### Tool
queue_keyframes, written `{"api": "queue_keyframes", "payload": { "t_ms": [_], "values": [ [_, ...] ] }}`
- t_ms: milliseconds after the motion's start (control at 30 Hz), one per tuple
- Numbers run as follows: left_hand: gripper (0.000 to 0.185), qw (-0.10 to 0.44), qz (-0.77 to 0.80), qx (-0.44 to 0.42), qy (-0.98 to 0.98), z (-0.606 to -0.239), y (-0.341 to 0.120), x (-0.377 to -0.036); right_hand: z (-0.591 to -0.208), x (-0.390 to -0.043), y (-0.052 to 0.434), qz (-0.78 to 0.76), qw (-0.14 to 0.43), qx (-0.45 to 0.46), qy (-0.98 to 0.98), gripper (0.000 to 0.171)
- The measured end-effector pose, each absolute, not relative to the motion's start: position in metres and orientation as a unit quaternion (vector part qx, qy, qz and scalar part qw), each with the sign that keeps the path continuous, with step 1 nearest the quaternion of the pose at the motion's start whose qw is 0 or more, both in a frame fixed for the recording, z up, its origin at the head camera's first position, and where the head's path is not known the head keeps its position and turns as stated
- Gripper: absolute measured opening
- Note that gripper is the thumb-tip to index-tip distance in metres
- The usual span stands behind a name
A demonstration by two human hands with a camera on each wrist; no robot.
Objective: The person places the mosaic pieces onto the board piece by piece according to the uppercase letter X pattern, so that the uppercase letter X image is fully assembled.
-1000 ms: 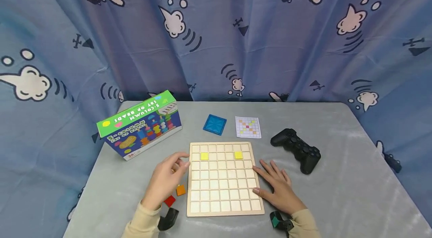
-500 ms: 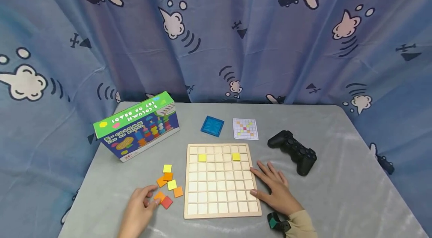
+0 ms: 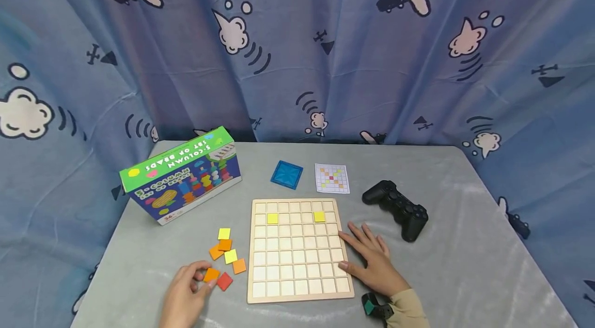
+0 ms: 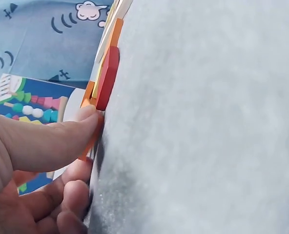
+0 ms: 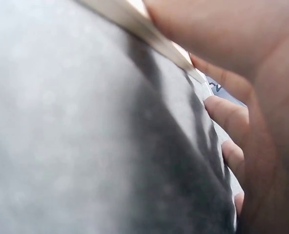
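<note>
A wooden grid board (image 3: 297,253) lies on the grey table and carries two yellow tiles (image 3: 272,218) in its second row. Left of it sits a loose cluster of yellow, orange and red tiles (image 3: 230,256). My left hand (image 3: 201,277) is at the cluster's near end and pinches an orange tile (image 3: 211,275) between thumb and fingers; in the left wrist view the thumb (image 4: 61,136) presses that orange tile (image 4: 89,145), with a red tile (image 4: 108,73) just beyond. My right hand (image 3: 372,261) rests flat on the table, fingers against the board's right edge (image 5: 134,24).
A green and blue bead-set box (image 3: 178,175) stands at the back left. A blue square piece (image 3: 286,174) and a pattern card (image 3: 332,178) lie behind the board. A black game controller (image 3: 397,208) sits right of it. A blue curtain (image 3: 297,49) hangs behind the table.
My left hand drew back from the board's left edge to the near end of the tile cluster and took hold of an orange tile. The right hand stayed put.
</note>
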State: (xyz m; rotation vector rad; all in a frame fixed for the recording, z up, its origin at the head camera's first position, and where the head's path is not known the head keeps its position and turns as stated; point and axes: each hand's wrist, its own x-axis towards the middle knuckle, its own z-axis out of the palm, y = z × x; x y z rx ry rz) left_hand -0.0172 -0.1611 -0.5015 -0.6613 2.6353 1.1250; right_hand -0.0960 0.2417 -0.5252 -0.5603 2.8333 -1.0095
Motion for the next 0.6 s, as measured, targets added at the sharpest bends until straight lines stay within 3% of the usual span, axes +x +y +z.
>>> {"api": "queue_keyframes", "payload": {
  "t_ms": [300, 600],
  "values": [
    [0.030, 0.093, 0.385, -0.277, 0.875, -0.498, -0.159, -0.016, -0.527, -0.096, 0.242, -0.326, 0.050, -0.180, 0.927, 0.066],
    [0.030, 0.037, 0.409, -0.282, 0.867, -0.494, -0.148, -0.018, -0.527, -0.098, 0.242, -0.319, 0.048, -0.179, 0.929, 0.064]
  ]
}}
